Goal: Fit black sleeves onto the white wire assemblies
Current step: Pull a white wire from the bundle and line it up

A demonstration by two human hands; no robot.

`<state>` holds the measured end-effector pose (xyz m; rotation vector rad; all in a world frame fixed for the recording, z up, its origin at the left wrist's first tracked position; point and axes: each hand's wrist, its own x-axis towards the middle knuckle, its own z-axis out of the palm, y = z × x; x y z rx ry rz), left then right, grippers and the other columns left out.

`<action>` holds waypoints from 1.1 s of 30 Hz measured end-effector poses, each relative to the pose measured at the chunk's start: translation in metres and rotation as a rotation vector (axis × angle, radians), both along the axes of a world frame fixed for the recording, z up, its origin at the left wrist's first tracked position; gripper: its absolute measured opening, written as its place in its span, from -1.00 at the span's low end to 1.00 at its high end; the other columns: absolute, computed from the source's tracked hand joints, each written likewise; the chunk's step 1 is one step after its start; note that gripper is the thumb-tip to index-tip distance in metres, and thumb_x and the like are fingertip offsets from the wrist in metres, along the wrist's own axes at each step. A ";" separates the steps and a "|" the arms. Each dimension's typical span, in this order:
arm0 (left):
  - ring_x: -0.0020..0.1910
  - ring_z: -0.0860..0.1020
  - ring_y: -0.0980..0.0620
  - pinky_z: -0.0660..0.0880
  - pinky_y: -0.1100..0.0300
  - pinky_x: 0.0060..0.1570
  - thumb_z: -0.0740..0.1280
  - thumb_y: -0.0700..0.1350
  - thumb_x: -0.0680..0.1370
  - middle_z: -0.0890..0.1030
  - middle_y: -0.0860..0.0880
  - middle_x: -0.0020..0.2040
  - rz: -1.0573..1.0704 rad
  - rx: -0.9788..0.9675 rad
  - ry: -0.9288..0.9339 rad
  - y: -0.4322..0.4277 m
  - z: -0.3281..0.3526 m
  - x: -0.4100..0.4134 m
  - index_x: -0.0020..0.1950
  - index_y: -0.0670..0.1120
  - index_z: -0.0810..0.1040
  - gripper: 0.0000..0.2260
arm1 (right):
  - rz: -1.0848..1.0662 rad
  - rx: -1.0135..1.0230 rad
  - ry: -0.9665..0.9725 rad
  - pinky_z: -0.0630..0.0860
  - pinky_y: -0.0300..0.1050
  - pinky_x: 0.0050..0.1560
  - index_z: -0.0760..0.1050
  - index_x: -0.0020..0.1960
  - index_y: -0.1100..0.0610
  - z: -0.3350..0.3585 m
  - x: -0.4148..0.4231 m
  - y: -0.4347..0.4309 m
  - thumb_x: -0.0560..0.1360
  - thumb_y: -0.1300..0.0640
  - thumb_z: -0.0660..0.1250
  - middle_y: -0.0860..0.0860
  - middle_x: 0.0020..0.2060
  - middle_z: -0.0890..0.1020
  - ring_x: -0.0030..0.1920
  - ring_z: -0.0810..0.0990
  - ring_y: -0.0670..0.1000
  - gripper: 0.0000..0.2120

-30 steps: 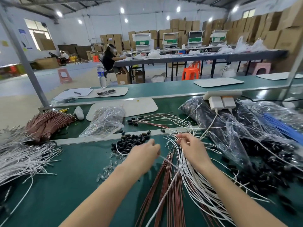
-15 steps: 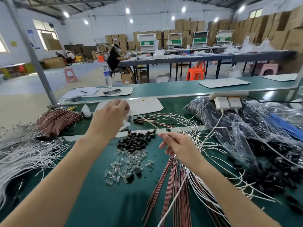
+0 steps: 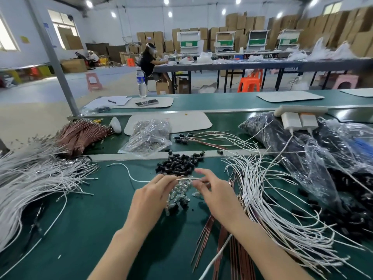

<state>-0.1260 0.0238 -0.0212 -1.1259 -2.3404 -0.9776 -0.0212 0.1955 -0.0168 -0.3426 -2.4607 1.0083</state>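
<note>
Sprawling over the left end of the green table (image 3: 90, 229) is a heap of white wires (image 3: 40, 178), with a bundle of brown wires (image 3: 80, 134) just behind it. Further right, a clear plastic bag (image 3: 148, 136) sits on the far strip of the table. In front of it lies a loose pile of black sleeves (image 3: 179, 164), with a scatter of clear parts (image 3: 177, 193) touching its near side. Above those clear parts the hands come close together. The left hand (image 3: 151, 197) pinches a single white wire (image 3: 186, 178) in its fingertips, and the wire's tail loops away leftward over the table. The right hand (image 3: 216, 195) closes thumb and forefinger on the same wire's other end, though blur hides the tip. Right of that forearm a fan of white wires (image 3: 272, 199) arcs across the table. Dark plastic bags (image 3: 302, 148) fill the far right, and a power strip (image 3: 298, 110) rests on them.
</note>
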 end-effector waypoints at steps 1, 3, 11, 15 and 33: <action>-0.24 0.64 0.09 0.60 0.03 -0.22 0.20 0.15 0.60 0.67 0.21 -0.03 0.026 0.056 -0.066 -0.003 -0.004 -0.002 0.13 0.07 0.65 -0.70 | -0.066 0.010 0.019 0.49 -0.38 -0.21 0.48 0.29 -0.10 -0.003 0.001 -0.001 0.62 -0.17 0.22 -0.25 -0.11 0.62 -0.19 0.59 -0.33 -0.70; -0.24 0.63 0.21 0.61 0.06 -0.13 0.18 0.21 0.57 0.69 0.26 -0.07 0.064 0.139 -0.194 -0.009 -0.011 -0.006 0.15 0.17 0.61 -0.71 | -0.109 0.084 -0.008 0.51 -0.33 -0.14 0.50 0.11 -0.10 -0.008 0.002 -0.005 0.63 -0.17 0.22 -0.24 -0.12 0.56 -0.14 0.57 -0.26 -0.81; -0.36 0.59 0.16 0.59 -0.01 -0.25 0.26 0.18 0.59 0.63 0.31 -0.13 0.047 0.205 -0.296 -0.010 -0.020 -0.012 0.00 0.23 0.47 -0.93 | 0.019 0.355 -0.176 0.45 -0.21 0.06 0.46 0.24 -0.19 -0.021 -0.006 -0.021 0.57 -0.30 0.21 -0.21 -0.05 0.43 0.02 0.50 -0.11 -0.68; -0.45 0.48 0.11 0.46 0.16 -0.39 0.27 0.22 0.56 0.62 0.25 -0.14 0.027 0.196 -0.260 -0.008 -0.020 -0.014 -0.03 0.22 0.49 -0.88 | 0.092 0.391 -0.133 0.38 -0.25 0.05 0.49 0.23 -0.15 -0.026 -0.006 -0.021 0.61 -0.18 0.24 -0.20 0.03 0.48 0.07 0.47 -0.12 -0.76; -0.52 0.33 0.14 0.23 0.37 -0.49 0.15 0.22 0.67 0.48 0.11 -0.38 -0.045 0.317 -0.269 0.009 -0.019 0.008 0.02 0.22 0.50 -0.81 | 0.123 -0.601 0.225 0.60 -0.22 -0.08 0.63 0.12 -0.27 -0.009 -0.006 0.004 0.52 -0.04 0.39 -0.18 -0.15 0.63 -0.15 0.63 -0.14 -0.78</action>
